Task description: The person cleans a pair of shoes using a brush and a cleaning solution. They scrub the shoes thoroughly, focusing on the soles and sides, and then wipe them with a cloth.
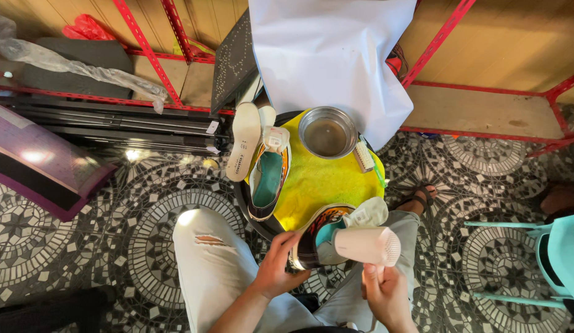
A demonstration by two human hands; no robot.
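My left hand [279,266] grips the heel end of a dark shoe [316,237] with an orange pattern and a teal lining, held over my lap. My right hand [385,295] holds the handle of a white hair dryer [367,245], whose nozzle points into the shoe's opening. A white cloth or insole [368,213] lies on the shoe's far end. The matching second shoe [268,177] lies on a yellow cloth [315,182] covering a small round table.
On the yellow cloth stand a metal bowl [327,132] of murky water and a brush [364,157]. A white insole [242,140] leans at the table's left edge. A white sheet [333,55] hangs behind. A teal chair [546,259] stands right; red shelving frames run along the back.
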